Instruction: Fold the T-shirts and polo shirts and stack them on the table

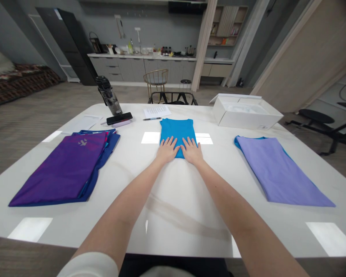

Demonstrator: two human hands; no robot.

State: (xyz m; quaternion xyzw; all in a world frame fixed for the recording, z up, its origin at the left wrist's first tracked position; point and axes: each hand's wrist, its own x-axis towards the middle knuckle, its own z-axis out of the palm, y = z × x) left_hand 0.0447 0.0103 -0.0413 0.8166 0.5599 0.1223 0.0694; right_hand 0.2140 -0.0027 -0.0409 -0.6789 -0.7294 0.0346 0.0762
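A bright blue folded garment (177, 129) lies flat in the middle of the white table. My left hand (167, 149) rests palm down on its lower left part, fingers spread. On its lower right part lies my right hand (192, 150), also flat with the fingers apart. The two thumbs nearly meet over the cloth. To the left is a stack of garments with a purple one (63, 169) on top and dark blue cloth beneath. A lilac garment (282, 169) with blue edges showing lies folded at the right.
The white table (178, 215) also bears an open white box (245, 115) at the back right, a bottle (111, 98), a black phone-like object (119, 118), a pen (152, 119) and paper sheets (157, 111). Chairs stand beyond its far edge.
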